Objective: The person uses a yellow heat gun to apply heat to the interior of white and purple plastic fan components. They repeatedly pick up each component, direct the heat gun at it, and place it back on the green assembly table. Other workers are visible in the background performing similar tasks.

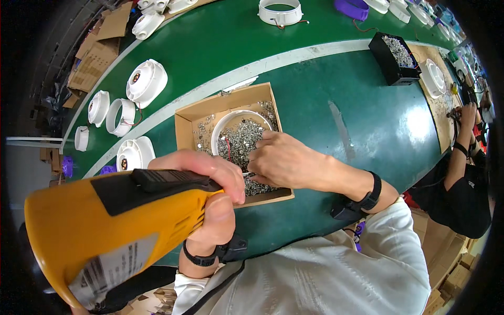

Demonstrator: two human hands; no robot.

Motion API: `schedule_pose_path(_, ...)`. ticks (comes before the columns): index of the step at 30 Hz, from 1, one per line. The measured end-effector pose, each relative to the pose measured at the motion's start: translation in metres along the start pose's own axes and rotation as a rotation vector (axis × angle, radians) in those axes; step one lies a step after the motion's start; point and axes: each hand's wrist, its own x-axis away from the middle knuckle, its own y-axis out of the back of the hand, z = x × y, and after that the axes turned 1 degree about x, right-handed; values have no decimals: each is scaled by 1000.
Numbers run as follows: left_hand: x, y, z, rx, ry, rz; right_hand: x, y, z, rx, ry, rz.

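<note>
"The room?"
"A green desk (320,115) across the middle, a green band (210,44) arcing along the top, a co-worker (462,202) at the right edge."
"And the hands?"
"The left hand (218,181) clamps the yellow tool (121,218), lower left. The right hand (286,160) reaches into metal parts (241,137) in the central box (184,134); I can't tell if it grips any."

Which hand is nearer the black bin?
Right. The right hand is over the box, left of the bin and closer to the wearer; the left hand is farther left, gripping the yellow tool.
</note>
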Motion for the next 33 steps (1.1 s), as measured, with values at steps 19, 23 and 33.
schedule_pose_path(19,-7,-9,-8,-187,-76,-15,1,4,4,-14,-11,45)
schedule_pose_path(23,-8,-14,-4,-256,-41,27,2,7,3,-29,-22,53)
schedule_pose_path(33,-10,-22,-4,-270,35,56,3,4,4,27,19,-62)
